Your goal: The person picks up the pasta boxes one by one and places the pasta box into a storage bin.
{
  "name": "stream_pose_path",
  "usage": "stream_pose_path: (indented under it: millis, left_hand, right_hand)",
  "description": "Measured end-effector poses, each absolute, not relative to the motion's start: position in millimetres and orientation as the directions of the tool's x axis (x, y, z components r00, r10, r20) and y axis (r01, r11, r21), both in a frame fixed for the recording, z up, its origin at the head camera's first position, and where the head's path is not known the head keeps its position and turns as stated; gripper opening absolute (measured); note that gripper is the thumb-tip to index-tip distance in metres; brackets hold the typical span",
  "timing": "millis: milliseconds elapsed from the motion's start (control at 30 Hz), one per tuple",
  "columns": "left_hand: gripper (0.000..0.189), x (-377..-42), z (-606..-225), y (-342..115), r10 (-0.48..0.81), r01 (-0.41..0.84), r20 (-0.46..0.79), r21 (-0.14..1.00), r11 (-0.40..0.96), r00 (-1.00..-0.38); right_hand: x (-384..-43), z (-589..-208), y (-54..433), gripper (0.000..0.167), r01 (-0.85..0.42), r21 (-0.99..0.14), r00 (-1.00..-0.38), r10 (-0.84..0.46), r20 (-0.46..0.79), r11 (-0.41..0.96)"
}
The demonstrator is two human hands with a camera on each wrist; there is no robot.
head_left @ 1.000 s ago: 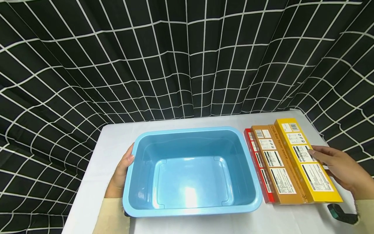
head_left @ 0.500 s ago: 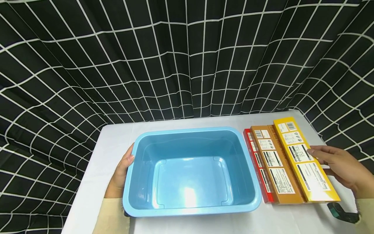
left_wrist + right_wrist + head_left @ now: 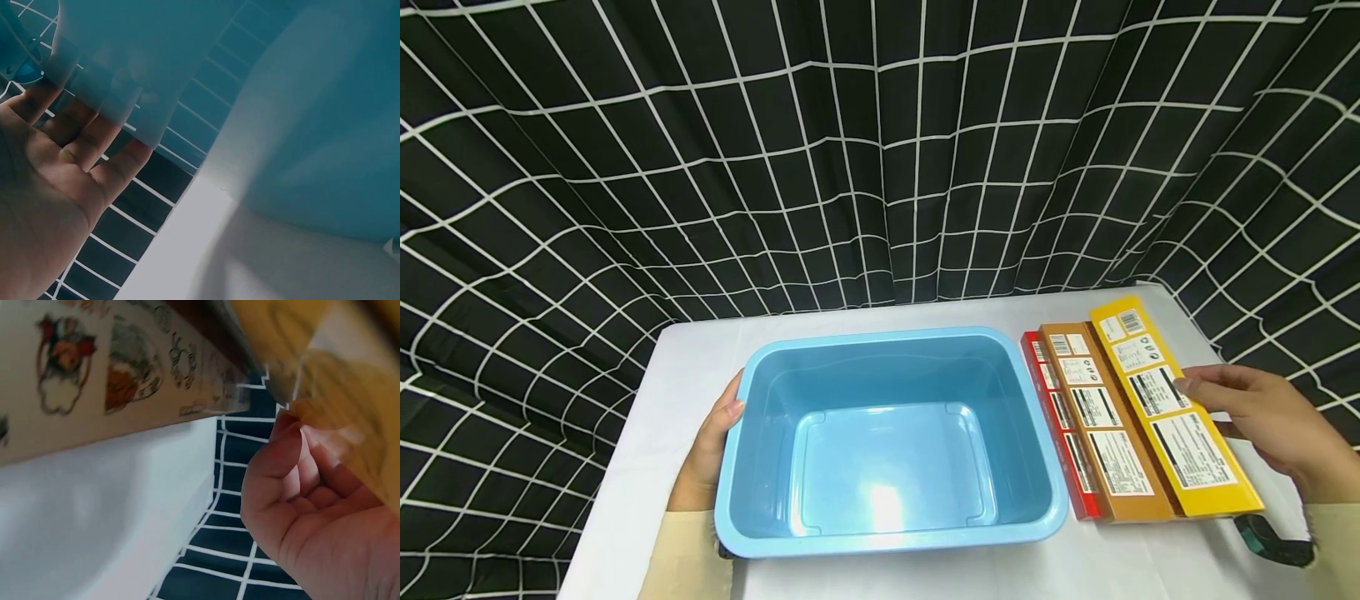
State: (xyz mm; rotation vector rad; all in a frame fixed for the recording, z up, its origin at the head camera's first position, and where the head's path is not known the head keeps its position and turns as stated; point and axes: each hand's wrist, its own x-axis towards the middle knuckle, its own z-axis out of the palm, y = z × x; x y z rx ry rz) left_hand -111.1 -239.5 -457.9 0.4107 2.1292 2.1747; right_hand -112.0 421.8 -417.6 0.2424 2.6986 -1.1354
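long yellow cardboard carton (image 3: 1172, 421): shifted left since the earlier frame, now overlapping the brown carton's right strip, whose lettering is covered; lies slantwise at the right of the head frame, white labels upward.
bare right hand (image 3: 1262, 417): moved left along with it; at the right edge of the frame, partly closed, pinching the yellow carton's right edge, one fingertip on the labelled face, other fingers bent in beside it.
bare left hand (image 3: 711, 433): in the same place as before, left of centre, half open; grips the tub's left side, thumb over the rim, other fingers fairly straight along the outer wall.
light-blue rectangular plastic tub (image 3: 880, 340): middle of the frame, upright, glare on its floor.
flat brown cardboard carton (image 3: 1101, 408): just left of the yellow one, labels upward.
narrow red cardboard carton (image 3: 1060, 412): between tub and brown carton.
right wrist view: a beige carton side with drawn figures (image 3: 137, 369) at upper left, blurred yellow at upper right, a gap between.
white cloth-covered table (image 3: 677, 367): under everything, across the lower frame.
black curtain with white grid lines (image 3: 850, 208): fills the upper frame and both sides.
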Motion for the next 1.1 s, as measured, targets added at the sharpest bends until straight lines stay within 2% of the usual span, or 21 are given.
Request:
stream_pose_path:
  millis: [467,667,1100]
  left_hand:
    - [0.072,-113.5,-459.1,-237.6,0.204,0.117,0.124,0.992,-0.044,-0.971]
    - [0.072,-111.7,-459.3,-238.7,0.220,0.114,0.123,0.992,-0.053,-0.968]
    - [0.072,-113.7,-460.0,-238.5,0.231,0.118,0.135,0.990,-0.083,-0.964]
  right_hand:
    - [-111.5,-408.7,402.9,0.058,0.178,-0.705,-0.982,0.082,-0.168,0.686]
    - [-110.6,-401.1,396.4,0.055,0.135,-0.714,-0.989,0.046,-0.142,0.687]
    - [-107.0,-381.4,380.0,0.058,0.122,-0.661,-0.988,0.030,-0.149,0.741]
